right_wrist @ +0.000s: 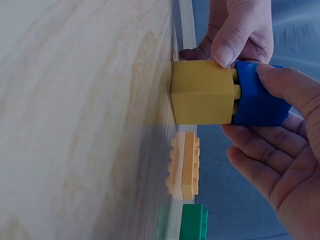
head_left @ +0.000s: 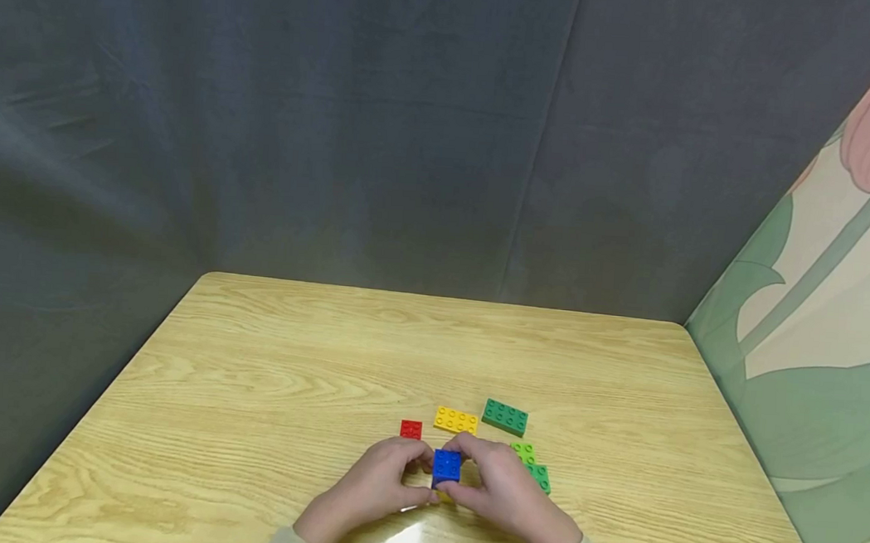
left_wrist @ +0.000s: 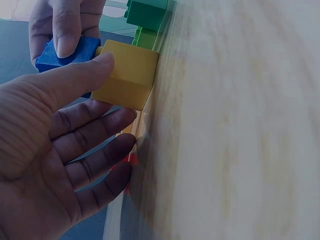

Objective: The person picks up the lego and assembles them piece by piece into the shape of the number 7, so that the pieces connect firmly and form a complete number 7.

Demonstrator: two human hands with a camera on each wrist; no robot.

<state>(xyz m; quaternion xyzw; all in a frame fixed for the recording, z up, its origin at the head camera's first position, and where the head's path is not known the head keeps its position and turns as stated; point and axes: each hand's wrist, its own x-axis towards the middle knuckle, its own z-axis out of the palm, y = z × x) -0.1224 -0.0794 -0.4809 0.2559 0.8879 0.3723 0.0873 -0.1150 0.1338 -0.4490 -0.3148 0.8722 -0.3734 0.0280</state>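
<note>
A blue brick (head_left: 447,465) sits over a yellow brick (right_wrist: 202,92) that stands on the table near its front edge. Yellow studs show in a narrow gap between the two in the right wrist view, and the blue one tilts slightly. My left hand (head_left: 381,477) holds the yellow brick, thumb on its near side by the top. From the right, my right hand (head_left: 506,485) pinches the blue brick between thumb and fingers. Seen from the head, the blue brick covers most of the yellow one.
Behind the hands lie a red brick (head_left: 411,429), a flatter yellow brick (head_left: 457,420) and a dark green brick (head_left: 505,418). A lime green brick (head_left: 524,450) and another green brick (head_left: 540,476) are partly hidden by the right hand. A dark curtain (head_left: 383,135) hangs behind the table.
</note>
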